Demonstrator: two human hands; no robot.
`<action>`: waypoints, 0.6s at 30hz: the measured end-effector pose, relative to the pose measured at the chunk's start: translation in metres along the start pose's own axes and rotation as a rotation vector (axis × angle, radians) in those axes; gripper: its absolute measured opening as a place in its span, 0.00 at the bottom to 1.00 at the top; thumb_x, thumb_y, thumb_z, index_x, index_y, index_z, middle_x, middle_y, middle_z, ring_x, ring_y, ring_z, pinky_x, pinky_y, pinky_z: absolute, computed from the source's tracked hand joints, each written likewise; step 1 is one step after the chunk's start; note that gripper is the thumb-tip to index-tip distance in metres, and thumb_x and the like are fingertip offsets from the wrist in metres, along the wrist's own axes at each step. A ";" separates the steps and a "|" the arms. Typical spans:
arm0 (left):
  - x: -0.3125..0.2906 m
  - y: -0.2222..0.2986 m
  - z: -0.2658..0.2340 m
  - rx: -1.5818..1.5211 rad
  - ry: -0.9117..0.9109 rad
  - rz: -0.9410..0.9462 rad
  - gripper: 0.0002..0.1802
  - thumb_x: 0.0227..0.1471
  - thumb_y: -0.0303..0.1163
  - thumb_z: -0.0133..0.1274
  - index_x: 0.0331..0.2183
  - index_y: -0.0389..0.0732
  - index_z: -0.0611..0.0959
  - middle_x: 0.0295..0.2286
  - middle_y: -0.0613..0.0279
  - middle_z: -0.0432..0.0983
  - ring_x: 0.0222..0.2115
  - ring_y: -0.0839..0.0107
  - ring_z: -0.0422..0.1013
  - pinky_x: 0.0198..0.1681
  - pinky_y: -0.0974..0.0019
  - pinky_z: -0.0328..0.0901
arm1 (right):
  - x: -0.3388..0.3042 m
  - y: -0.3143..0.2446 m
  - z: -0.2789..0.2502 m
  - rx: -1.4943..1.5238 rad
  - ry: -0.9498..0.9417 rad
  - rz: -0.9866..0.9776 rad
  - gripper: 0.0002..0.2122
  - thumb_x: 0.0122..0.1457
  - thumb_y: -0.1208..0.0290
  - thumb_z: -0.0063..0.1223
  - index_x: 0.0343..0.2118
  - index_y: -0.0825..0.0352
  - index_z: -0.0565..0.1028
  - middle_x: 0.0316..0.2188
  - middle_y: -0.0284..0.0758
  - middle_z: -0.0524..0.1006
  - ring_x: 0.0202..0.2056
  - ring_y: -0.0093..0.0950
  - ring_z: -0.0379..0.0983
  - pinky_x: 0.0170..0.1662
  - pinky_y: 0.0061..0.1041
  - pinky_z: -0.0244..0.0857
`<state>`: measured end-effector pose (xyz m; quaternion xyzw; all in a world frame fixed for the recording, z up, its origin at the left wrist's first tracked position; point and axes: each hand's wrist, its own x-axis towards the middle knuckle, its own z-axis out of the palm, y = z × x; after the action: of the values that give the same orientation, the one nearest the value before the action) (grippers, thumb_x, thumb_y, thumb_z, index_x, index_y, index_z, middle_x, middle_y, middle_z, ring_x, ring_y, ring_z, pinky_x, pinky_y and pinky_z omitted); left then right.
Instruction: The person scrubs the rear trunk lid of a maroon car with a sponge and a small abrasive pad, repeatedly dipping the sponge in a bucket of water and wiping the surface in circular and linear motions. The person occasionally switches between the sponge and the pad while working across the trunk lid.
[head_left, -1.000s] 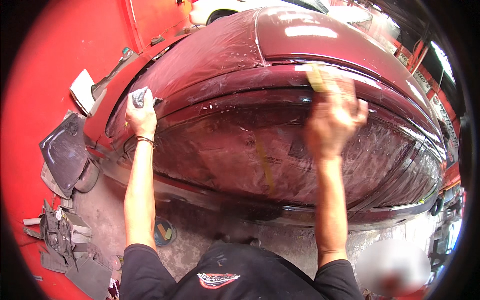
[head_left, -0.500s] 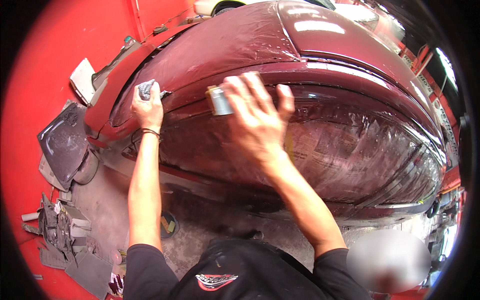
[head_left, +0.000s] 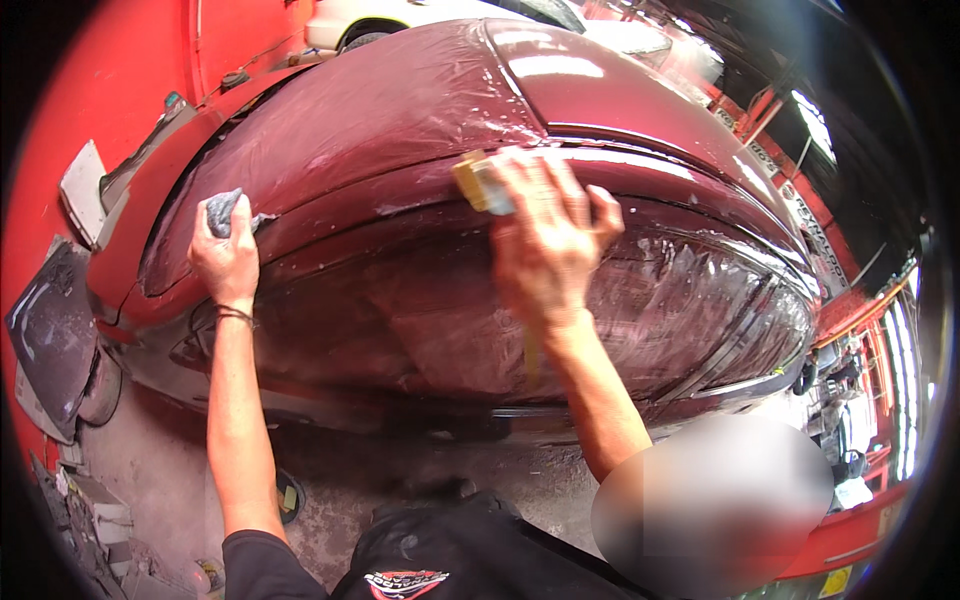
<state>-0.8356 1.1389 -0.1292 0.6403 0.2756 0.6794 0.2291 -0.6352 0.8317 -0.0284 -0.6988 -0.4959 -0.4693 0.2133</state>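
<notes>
A dark red car [head_left: 640, 120] lies across the view in front of me, with clear film [head_left: 340, 140] stretched over its upper left part. My left hand [head_left: 225, 255] is closed round a crumpled dark grey wad [head_left: 224, 214], perhaps cloth, at the left of the body. Farther right, my right hand [head_left: 550, 225] grips a small block [head_left: 478, 183], tan on its left side and pale grey beside the fingers. It is held at the curved strip above the masked side; blur leaves its contact with the paint uncertain.
Film and paper masking [head_left: 680, 300] covers the car's near side. A dark panel [head_left: 55, 325] and a white panel [head_left: 84, 190] lean by the red wall [head_left: 150, 70] at left. Behind stands a white car [head_left: 400, 18]. A dark round container [head_left: 290, 497] is on the floor.
My right hand has slid the block rightward along the car's strip, toward the film's right edge. My left hand keeps roughly its place on the car. The whole view has shifted right.
</notes>
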 end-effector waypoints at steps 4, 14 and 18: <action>0.001 0.004 -0.010 0.031 -0.005 -0.055 0.11 0.63 0.37 0.64 0.39 0.38 0.86 0.30 0.61 0.85 0.30 0.70 0.80 0.38 0.63 0.74 | 0.015 0.063 -0.030 -0.080 0.032 -0.071 0.19 0.62 0.69 0.62 0.56 0.50 0.82 0.56 0.26 0.84 0.61 0.24 0.75 0.65 0.41 0.48; 0.003 0.012 -0.007 0.097 -0.023 0.008 0.12 0.65 0.37 0.63 0.39 0.36 0.85 0.30 0.60 0.84 0.30 0.70 0.79 0.37 0.62 0.73 | 0.013 0.009 -0.010 -0.018 -0.040 -0.006 0.20 0.57 0.65 0.62 0.54 0.51 0.82 0.56 0.23 0.83 0.63 0.25 0.73 0.67 0.45 0.47; 0.003 0.005 -0.014 0.078 -0.011 -0.024 0.12 0.65 0.37 0.63 0.40 0.36 0.86 0.30 0.61 0.85 0.31 0.71 0.80 0.37 0.63 0.73 | 0.007 0.139 -0.054 -0.280 0.070 0.066 0.17 0.68 0.66 0.53 0.58 0.51 0.82 0.57 0.26 0.83 0.58 0.24 0.77 0.62 0.40 0.51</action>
<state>-0.8499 1.1356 -0.1238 0.6491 0.3082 0.6618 0.2137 -0.5345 0.7358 0.0263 -0.7207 -0.3947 -0.5509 0.1460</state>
